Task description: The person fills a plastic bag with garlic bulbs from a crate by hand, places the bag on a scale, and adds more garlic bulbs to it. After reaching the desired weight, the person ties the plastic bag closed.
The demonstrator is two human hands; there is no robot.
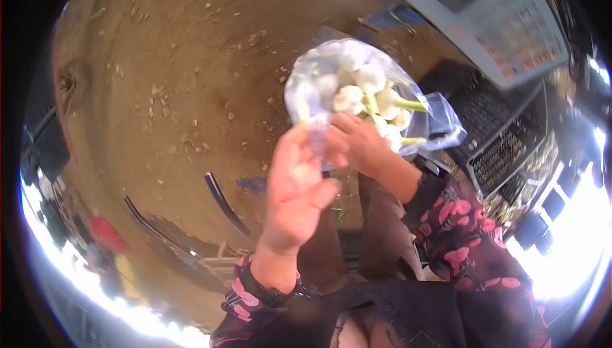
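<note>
Both hands are up in front, over the dirt ground [172, 80]. The left hand [298, 185] is closed around the twisted neck of a clear plastic bag [306, 93], thumb and fingers pinching it. The right hand [358, 144] grips the bag from just beside it, fingers curled in, though blur makes its exact hold hard to judge. The bag is packed with white bulbs [360, 89], green stalks poking right. A weighing scale [484, 16] sits beyond, black crates [503, 150] below it.
</note>
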